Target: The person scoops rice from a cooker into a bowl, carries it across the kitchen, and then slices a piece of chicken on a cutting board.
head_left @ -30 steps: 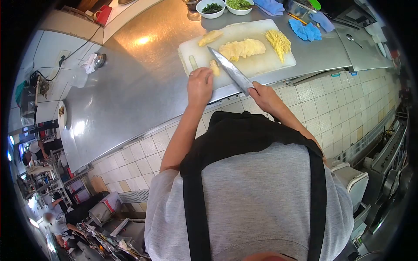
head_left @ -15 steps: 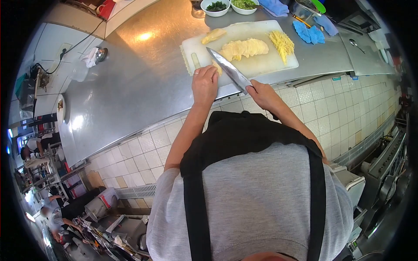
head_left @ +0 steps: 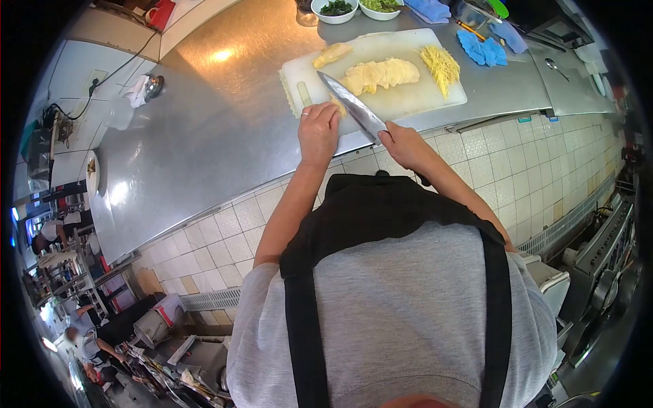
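Note:
My right hand is wrapped round the handle of a large kitchen knife, its blade slanting up and left over the white cutting board. At the board's front left, my left hand has its fingers closed on a pale yellow piece of ginger, mostly hidden by the fingers and beside the blade. Overlapping ginger slices lie mid-board. Thin ginger strips are heaped at the right end, and an uncut ginger piece rests at the back left.
Behind the board stand a bowl of dark greens and a bowl of chopped light greens. Blue cloths and a metal pot are at the back right. The steel counter stretches left. Other people appear far left.
The knife and my right hand have shifted slightly left. My left hand stays nearly in place on the ginger piece.

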Action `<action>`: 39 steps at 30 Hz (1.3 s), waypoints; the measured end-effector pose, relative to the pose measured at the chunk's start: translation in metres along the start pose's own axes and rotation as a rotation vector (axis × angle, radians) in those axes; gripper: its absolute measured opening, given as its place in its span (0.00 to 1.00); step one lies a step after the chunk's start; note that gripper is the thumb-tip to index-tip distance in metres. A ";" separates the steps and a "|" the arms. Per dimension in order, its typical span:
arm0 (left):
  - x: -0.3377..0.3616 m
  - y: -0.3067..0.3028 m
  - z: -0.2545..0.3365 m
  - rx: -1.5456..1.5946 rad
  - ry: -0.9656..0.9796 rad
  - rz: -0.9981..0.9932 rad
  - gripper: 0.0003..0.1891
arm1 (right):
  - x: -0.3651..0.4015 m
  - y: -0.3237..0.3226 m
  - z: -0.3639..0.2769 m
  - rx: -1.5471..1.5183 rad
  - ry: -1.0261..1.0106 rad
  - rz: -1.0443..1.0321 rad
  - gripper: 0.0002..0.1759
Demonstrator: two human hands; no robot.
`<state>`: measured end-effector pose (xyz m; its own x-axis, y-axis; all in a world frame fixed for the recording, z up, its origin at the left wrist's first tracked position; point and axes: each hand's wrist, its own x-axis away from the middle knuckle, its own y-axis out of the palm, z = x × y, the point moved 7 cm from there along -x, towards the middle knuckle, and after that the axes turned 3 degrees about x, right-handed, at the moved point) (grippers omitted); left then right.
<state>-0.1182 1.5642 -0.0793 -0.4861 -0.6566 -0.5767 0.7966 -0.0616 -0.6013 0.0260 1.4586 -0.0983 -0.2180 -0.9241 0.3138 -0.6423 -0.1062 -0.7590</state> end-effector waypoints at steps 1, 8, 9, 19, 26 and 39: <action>0.000 0.000 -0.001 0.001 0.001 -0.001 0.06 | -0.001 0.000 -0.001 0.022 0.006 0.006 0.19; 0.000 -0.002 0.001 0.000 0.003 0.012 0.06 | 0.001 -0.003 -0.006 0.046 -0.036 0.065 0.19; -0.001 -0.003 0.001 0.004 0.005 0.010 0.06 | 0.005 -0.004 -0.008 0.048 -0.033 0.052 0.19; 0.000 -0.002 -0.003 0.024 0.012 0.042 0.06 | -0.014 0.005 -0.010 0.033 -0.028 0.039 0.18; 0.002 0.000 -0.005 0.030 0.000 0.024 0.07 | -0.010 0.003 -0.008 -0.016 0.090 -0.054 0.19; -0.001 -0.002 -0.007 0.049 0.005 0.069 0.08 | 0.030 0.021 0.020 -0.126 0.029 -0.110 0.18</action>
<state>-0.1219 1.5704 -0.0814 -0.4313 -0.6571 -0.6182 0.8447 -0.0533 -0.5326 0.0213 1.4213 -0.1164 -0.1611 -0.8982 0.4090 -0.7502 -0.1578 -0.6421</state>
